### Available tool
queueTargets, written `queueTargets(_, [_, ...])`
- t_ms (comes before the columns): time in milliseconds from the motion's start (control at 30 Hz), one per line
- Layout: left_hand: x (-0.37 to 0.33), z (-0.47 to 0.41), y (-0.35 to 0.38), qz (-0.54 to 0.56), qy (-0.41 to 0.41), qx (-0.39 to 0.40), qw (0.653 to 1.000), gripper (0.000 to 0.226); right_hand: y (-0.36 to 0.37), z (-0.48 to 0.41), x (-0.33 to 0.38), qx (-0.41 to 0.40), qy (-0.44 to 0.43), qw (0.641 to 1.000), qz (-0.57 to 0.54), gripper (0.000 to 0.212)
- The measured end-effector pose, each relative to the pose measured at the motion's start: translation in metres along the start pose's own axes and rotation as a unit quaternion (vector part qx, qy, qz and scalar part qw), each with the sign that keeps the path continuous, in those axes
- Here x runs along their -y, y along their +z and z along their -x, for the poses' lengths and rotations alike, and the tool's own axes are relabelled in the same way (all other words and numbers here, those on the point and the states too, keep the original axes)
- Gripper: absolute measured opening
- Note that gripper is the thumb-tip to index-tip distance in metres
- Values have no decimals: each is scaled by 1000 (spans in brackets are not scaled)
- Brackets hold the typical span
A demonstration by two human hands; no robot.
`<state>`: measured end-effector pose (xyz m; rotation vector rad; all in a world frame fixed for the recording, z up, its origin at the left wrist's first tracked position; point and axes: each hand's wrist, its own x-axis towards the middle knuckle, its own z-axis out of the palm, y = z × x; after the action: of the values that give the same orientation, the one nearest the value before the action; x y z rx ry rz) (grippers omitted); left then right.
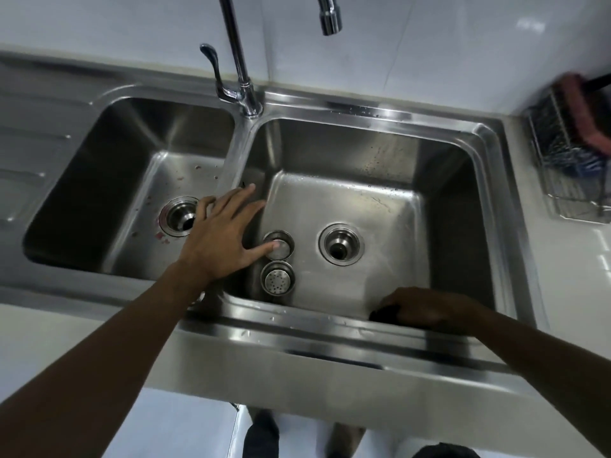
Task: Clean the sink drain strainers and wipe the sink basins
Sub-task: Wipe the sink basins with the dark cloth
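The left hand (pixel 221 236) reaches over the ridge between the two basins, open with its fingers spread. Its thumb tip touches the upper strainer (pixel 281 246). The right hand (pixel 433 309) lies against the near wall of the right basin (pixel 380 206), its fingers curled over a dark object (pixel 383 314) that is too shadowed to identify.

The upper strainer stands on the right basin's floor. The lower strainer (pixel 277 281) is just beside it on the near side, its perforated face turned up. Both sit left of the right drain opening (pixel 341 248), which is uncovered. Water drops bead on this basin's walls and rim.

In the left basin (pixel 132 180) the left drain opening (pixel 180 217) is also uncovered, with small reddish specks scattered around it on the steel. A ribbed drainboard (pixel 26 160) adjoins this basin at the far left.

The tap (pixel 239 61) rises from the back rim between the basins, its lever (pixel 211 61) to the left and its spout (pixel 329 19) over the right basin.

The steel sink is set into a white desk (pixel 578 266) against a glossy white wall (pixel 429 44). A wire rack (pixel 568 180) stands on the desk at the right, holding a blurred pinkish brush (pixel 582 110). Below the front edge are a pale tiled floor (pixel 185 424) and the person's feet (pixel 261 431).
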<state>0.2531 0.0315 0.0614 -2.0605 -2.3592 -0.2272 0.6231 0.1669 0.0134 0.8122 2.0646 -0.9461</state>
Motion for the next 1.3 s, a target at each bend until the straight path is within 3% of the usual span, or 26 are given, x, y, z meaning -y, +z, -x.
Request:
queueTargets(133, [5, 20, -6, 12, -20, 10, 1000, 89, -17, 12, 37, 12, -33, 991, -128, 31])
queueTargets(233, [11, 32, -12, 12, -43, 13, 999, 89, -32, 22, 69, 29, -85, 961, -260, 31])
queueTargets(367, [31, 44, -27, 21, -83, 56, 995, 96, -64, 27, 121, 43, -101, 857, -504, 34])
queueTargets(533, [82, 58, -53, 31, -127, 82, 988, 101, -110, 4, 199, -45, -175, 782, -596, 33])
queueTargets(633, [123, 68, -64, 28, -147, 65, 987, 96, -127, -15, 252, -76, -242, 806, -535, 37])
queueTargets(767, [191, 84, -70, 19, -213, 38, 976, 87, -114, -43, 330, -192, -324, 869, -321, 42])
queueTargets(900, [259, 97, -70, 13, -304, -21, 952, 68, -64, -84, 405, -245, -412, 862, -163, 50])
queueTargets(1033, [310, 102, -70, 3, -325, -27, 945, 60, -10, -127, 447, -244, -443, 860, 67, 71])
queueTargets(1167, [338, 97, -68, -13, -301, -15, 953, 58, -21, -176, 470, -277, -425, 860, 61, 68])
queueTargets(1300, [358, 81, -62, -18, -284, -29, 958, 56, -61, -219, 486, -320, -394, 853, 123, 72])
